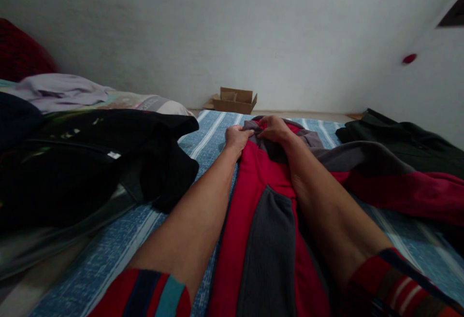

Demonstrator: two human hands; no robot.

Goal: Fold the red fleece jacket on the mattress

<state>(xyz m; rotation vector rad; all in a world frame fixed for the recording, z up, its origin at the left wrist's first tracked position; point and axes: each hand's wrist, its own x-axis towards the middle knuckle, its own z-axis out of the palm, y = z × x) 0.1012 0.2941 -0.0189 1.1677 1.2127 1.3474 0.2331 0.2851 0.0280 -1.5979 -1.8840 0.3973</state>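
Observation:
A red and grey fleece jacket (pixel 261 220) lies spread lengthwise on a blue striped bedsheet (pixel 203 148). Both my arms reach forward over it. My left hand (pixel 236 138) is closed on the grey collar edge at the jacket's far end. My right hand (pixel 274 129) pinches the same collar just beside it, the two hands nearly touching. One red and grey sleeve (pixel 391 181) stretches off to the right. My own sleeves are striped red, blue and teal.
A pile of black clothing (pixel 90 162) sits on the left, with a lilac garment (pixel 58 92) and a dark red pillow (pixel 18 51) behind it. Dark green clothing (pixel 398 138) lies at the right. An open cardboard box (pixel 234 100) stands by the white wall.

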